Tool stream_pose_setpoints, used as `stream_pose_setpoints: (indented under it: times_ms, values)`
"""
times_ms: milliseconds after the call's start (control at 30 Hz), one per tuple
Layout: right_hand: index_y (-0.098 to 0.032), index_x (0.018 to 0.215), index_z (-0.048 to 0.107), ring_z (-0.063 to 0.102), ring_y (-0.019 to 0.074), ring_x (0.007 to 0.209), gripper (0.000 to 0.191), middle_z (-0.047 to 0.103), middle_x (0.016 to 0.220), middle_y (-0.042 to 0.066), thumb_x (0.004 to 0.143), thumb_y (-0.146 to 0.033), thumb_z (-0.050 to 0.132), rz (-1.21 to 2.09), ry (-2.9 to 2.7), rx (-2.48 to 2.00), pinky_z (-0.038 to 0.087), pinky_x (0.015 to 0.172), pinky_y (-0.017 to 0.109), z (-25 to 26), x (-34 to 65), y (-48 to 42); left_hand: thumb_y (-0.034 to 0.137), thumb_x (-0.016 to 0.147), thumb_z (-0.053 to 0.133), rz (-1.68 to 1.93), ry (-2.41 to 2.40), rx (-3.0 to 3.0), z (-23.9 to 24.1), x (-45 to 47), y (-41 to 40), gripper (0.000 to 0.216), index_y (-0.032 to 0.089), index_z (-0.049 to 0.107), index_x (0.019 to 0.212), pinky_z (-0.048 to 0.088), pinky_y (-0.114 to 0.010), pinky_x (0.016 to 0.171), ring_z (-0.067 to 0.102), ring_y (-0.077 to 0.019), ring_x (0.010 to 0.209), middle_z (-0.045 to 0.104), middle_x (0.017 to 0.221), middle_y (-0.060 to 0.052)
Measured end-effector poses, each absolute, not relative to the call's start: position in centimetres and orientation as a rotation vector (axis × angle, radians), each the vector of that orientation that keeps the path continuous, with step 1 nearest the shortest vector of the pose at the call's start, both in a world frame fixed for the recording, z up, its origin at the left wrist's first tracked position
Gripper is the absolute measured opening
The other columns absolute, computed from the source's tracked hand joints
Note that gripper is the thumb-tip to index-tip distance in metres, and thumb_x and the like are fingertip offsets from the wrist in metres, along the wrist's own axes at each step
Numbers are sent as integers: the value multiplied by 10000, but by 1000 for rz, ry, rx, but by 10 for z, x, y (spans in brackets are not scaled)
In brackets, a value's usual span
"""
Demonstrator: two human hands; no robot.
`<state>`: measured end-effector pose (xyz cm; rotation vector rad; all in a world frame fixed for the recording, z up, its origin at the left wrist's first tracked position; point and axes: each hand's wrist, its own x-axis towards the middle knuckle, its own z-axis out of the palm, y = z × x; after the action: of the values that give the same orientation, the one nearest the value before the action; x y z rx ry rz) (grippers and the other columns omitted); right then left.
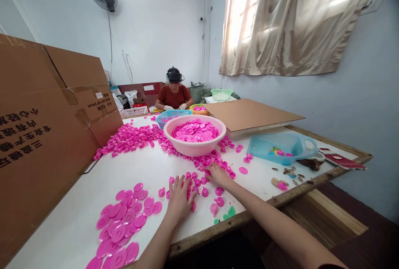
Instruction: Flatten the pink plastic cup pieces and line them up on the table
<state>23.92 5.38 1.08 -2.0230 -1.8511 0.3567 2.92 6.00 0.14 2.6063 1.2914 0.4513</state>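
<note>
My left hand (181, 199) lies over small pink plastic cups near the table's front edge, its fingers spread. Just right of it, my right hand (217, 176) reaches into the same cups with bent fingers closed at the tips; whatever is between them blends with the pink pieces around. Several knobbed pink cups (219, 201) are scattered below the hands. Left of my left hand lies a loose spread of flat pink discs (129, 216). Beyond the hands stands a pale pink basin (195, 149), heaped with more pink discs (197, 130).
A large cardboard box (40, 136) walls off the left. A long heap of pink cups (134, 138) spreads behind. On the right are a blue basket (268, 152), a cardboard sheet (255, 113) and a phone (341, 160). Green bits (230, 211) lie near the edge. A gloved co-worker (174, 94) sits opposite.
</note>
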Motion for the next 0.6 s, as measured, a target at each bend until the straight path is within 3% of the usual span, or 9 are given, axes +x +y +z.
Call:
stream_pose_setpoints:
  times_ms: [133, 300, 433, 600]
  values:
    - [-147, 900, 593, 535, 171, 834, 198, 561, 944, 86, 738, -155, 479, 405, -1894, -1939, 416, 686, 249, 0, 236, 54, 279, 831, 316, 539, 1222, 2631, 6, 48, 64, 378, 246, 386, 1201, 150, -454, 1009, 287, -214, 1201, 426, 1233, -53]
    - [-152, 1050, 543, 530, 168, 803, 329, 531, 977, 100, 731, -123, 466, 423, -2024, -1917, 411, 687, 253, 4, 242, 44, 91, 776, 293, 448, 1218, 2676, 9, 90, 86, 471, 202, 339, 1231, 272, -374, 941, 408, -189, 1080, 468, 1172, -70]
    - [-161, 1042, 557, 531, 170, 828, 288, 507, 1032, 112, 781, -186, 439, 389, -2058, -1847, 400, 737, 266, 3, 242, 30, 141, 781, 336, 367, 1151, 2752, 10, 111, 109, 478, 212, 323, 1254, 340, -347, 859, 424, -220, 1054, 427, 1224, -81]
    - [-181, 984, 585, 527, 197, 877, 265, 590, 927, 74, 730, -241, 537, 337, -1969, -1774, 376, 796, 297, -3, 245, 20, 271, 830, 325, 274, 1025, 2837, 6, 115, 125, 417, 277, 340, 1247, 295, -377, 912, 345, -231, 1145, 390, 1272, -48]
